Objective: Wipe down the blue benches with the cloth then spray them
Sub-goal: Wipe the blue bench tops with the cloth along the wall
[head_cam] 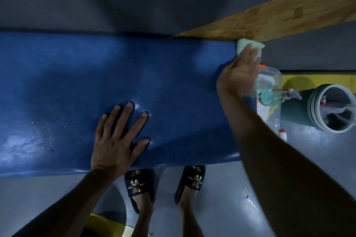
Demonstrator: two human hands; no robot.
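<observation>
Cloth (pixel 248 47): pale green, probably soft and light; right hand (pixel 238 77) presses it with extended fingers at the blue bench (pixel 154 86) corner. Left hand (pixel 117 140): flat, fingers spread, bracing on the seat. Spray bottle (pixel 268 90): likely slippery; grasp at neck.

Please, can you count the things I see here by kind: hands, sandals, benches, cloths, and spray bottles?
Hands: 2 (left hand, right hand)
Sandals: 2 (left sandal, right sandal)
Blue bench: 1
Cloth: 1
Spray bottle: 1
Total: 7
</observation>
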